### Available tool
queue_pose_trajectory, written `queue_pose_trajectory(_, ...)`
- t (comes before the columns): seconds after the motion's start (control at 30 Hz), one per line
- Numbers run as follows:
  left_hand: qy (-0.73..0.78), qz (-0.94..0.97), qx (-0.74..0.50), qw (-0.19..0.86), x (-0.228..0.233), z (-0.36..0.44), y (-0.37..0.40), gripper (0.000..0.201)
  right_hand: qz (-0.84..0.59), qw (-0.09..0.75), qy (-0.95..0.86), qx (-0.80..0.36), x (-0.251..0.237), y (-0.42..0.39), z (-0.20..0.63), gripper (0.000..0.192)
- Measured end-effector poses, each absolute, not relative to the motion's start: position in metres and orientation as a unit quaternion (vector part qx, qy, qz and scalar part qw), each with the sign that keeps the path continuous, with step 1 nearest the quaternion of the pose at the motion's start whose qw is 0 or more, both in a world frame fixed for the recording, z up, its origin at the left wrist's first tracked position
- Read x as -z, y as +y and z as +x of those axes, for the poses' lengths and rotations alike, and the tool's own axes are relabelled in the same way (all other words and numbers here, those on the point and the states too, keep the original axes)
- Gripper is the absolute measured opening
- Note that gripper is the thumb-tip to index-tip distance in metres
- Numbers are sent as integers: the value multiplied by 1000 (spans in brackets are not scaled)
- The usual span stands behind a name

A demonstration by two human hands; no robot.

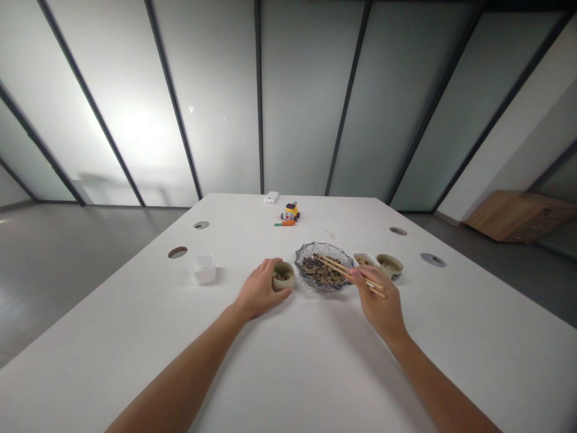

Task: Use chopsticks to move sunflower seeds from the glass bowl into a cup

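Note:
My left hand point(261, 290) is wrapped round a small pale green cup point(283, 282) standing on the table, with a few dark bits inside. In my right hand point(381, 300) is a pair of wooden chopsticks point(336, 264), slanting left with their tips over a faceted clear glass bowl point(301, 269). That bowl holds a heap of dark striped pieces that look like sunflower seeds point(322, 273). Whether the tips pinch a seed is too small to tell. Just behind my right hand stand a white dish point(366, 258) with light brown pieces and a second pale green cup point(391, 267).
A clear plastic tub point(202, 270) stands on the left of the white table point(288, 373). Farther back are a yellow toy vehicle point(291, 211), an orange toy carrot point(287, 223) and a white box-like object point(271, 198). Round holes point(177, 252) pierce the tabletop near both sides.

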State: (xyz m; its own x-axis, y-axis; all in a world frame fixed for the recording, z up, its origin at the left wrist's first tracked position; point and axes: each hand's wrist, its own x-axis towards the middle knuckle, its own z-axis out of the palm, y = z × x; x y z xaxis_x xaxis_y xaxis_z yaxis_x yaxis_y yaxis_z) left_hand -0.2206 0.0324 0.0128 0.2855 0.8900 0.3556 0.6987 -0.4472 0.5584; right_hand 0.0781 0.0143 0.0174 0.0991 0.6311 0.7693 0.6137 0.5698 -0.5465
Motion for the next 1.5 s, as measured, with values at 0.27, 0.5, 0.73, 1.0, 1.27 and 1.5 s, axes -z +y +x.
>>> queue_pose_trajectory(0.27,507,788,-316,147,-14,-223,33,62,-458,572,-680,-10,-21,10,74,29)
queue_pose_trajectory(0.5,509,788,-313,147,-15,-229,32,62,-456,573,-681,-15,-22,9,68,29)
queue_pose_trajectory(0.73,515,786,-309,149,-17,-228,31,63,-455,574,-681,-17,-22,9,66,29)
queue_pose_trajectory(1.0,513,786,-311,148,-18,-225,33,63,-452,593,-666,-14,-25,9,69,27)
queue_pose_trajectory(1.27,509,787,-314,151,-19,-223,32,62,-440,595,-673,-21,-28,7,71,23)
queue_pose_trajectory(1.5,510,787,-315,148,-18,-225,32,64,-432,576,-693,-42,-26,6,66,25)
